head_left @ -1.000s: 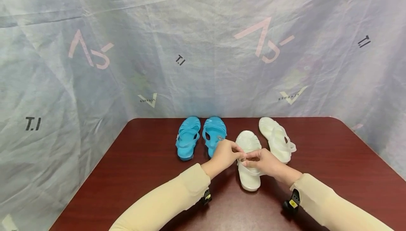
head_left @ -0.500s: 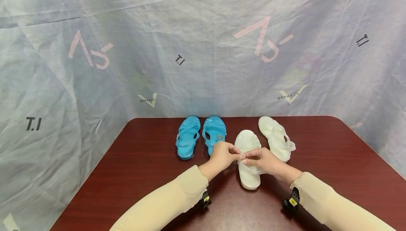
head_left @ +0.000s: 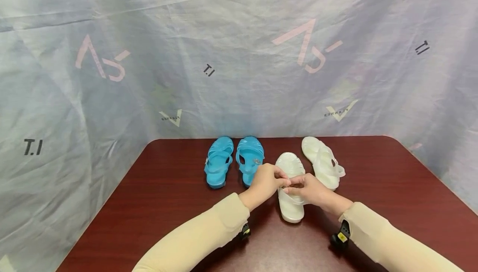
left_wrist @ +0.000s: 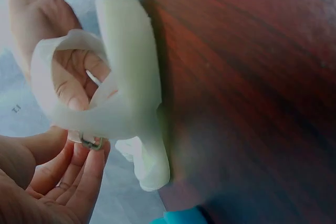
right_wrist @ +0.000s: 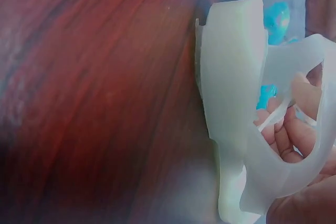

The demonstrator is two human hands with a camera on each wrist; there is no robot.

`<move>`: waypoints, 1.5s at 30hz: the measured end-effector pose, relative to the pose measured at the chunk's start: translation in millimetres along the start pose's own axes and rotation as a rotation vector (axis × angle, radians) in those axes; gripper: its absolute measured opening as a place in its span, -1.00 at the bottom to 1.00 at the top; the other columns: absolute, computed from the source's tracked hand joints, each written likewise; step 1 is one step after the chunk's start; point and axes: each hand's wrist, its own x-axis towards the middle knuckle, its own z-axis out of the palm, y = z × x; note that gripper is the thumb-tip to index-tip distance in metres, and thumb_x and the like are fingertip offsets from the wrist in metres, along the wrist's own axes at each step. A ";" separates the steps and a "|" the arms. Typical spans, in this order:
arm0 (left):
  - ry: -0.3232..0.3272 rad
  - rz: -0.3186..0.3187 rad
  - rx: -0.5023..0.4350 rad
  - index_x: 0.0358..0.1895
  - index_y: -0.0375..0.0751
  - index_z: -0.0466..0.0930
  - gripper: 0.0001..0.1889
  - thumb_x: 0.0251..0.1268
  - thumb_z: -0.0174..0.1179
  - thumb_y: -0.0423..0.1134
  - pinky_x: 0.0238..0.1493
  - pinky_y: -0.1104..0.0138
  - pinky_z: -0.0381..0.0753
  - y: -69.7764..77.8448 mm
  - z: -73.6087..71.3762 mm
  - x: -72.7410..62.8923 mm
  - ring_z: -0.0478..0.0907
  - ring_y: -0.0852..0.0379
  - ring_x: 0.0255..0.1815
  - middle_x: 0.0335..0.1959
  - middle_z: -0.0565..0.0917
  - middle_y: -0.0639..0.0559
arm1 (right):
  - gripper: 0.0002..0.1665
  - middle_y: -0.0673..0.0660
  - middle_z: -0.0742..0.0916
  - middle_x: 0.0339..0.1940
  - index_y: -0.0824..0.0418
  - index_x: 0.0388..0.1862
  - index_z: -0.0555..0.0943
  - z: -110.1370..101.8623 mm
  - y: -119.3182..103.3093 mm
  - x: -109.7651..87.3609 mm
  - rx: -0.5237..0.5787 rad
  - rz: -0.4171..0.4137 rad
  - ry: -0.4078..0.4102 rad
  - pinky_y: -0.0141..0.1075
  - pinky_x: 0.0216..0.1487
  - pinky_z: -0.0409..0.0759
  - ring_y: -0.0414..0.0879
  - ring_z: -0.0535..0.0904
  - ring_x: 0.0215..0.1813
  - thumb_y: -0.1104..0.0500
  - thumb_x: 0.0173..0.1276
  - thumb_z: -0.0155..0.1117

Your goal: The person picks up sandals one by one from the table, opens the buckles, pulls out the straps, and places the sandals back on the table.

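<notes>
A white jelly sandal (head_left: 291, 212) lies toe-away on the table between the hands. My left hand (head_left: 264, 183) pinches its strap close to a small metal buckle (left_wrist: 90, 141), thumb against fingers in the left wrist view. From the other side, my right hand (head_left: 311, 189) pinches the strap, and both hands' fingertips meet above the middle of the sandal. The ankle strap (left_wrist: 44, 82) stands up in a loop, partly covering the right hand's fingers in the left wrist view. The strap's end is hidden among the fingers.
A second white sandal (head_left: 324, 164) lies behind my right hand, its strap sticking out. Two blue sandals stand at the back: one farther left (head_left: 218, 162), one partly behind my left hand (head_left: 249, 154). A grey printed cloth (head_left: 224, 56) hangs behind the dark red table (head_left: 157, 205).
The left fingertips dip slightly, then rise and shift a little right, closer over the right fingers. Both hands stay at the strap. The whole head view drifts slightly; the sandals keep their places.
</notes>
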 end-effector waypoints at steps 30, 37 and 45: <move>-0.047 -0.063 0.039 -0.35 -0.20 0.79 -0.84 0.13 0.42 -0.17 -0.56 0.51 0.49 -8.4 -7.5 -12.7 0.49 0.33 -0.61 -0.56 0.71 0.09 | -0.49 0.22 0.73 0.05 0.38 0.15 0.59 -5.5 8.8 -7.9 0.198 0.076 -0.080 -0.44 0.00 0.56 -0.25 0.60 0.04 0.09 0.33 0.33; -0.095 -0.090 0.047 -0.46 -0.19 0.79 -0.83 0.10 0.43 -0.15 -0.63 0.48 0.46 -3.7 -6.2 -8.5 0.45 0.32 -0.67 -0.71 0.62 0.11 | -0.55 0.16 0.78 -0.10 0.41 0.06 0.64 -8.9 8.2 -0.9 0.221 0.065 -0.031 -0.43 -0.11 0.61 -0.26 0.64 -0.09 0.13 0.30 0.37; -0.097 -0.137 0.018 -0.43 -0.22 0.77 -0.82 0.12 0.42 -0.16 -0.57 0.50 0.50 -3.5 -4.9 -7.2 0.50 0.32 -0.62 -0.64 0.67 0.09 | -0.61 0.16 0.80 -0.26 0.40 -0.11 0.71 -7.5 -1.3 4.0 0.125 0.040 0.043 -0.41 -0.31 0.59 -0.28 0.58 -0.31 0.12 0.21 0.45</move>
